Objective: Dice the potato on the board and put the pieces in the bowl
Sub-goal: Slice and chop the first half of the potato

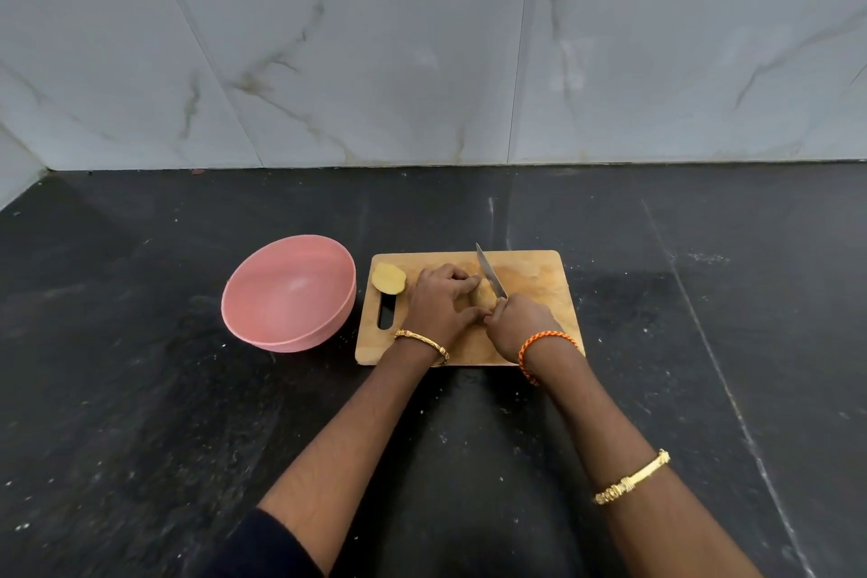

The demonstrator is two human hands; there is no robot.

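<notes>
We are clamping our left hand (438,303) over the potato half (483,296) mid-board (539,277) while our right hand (520,326) is gripping the knife (490,273) just beside it, another half (389,278) lying far-left near the bowl (262,319).

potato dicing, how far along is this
Early. Done: the potato is split, and one half lies cut face up at the board's left end. In hand: the left hand holds the other piece while the right hand grips the knife, blade against it. Left: no dice show yet, and the pink bowl holds nothing.
</notes>
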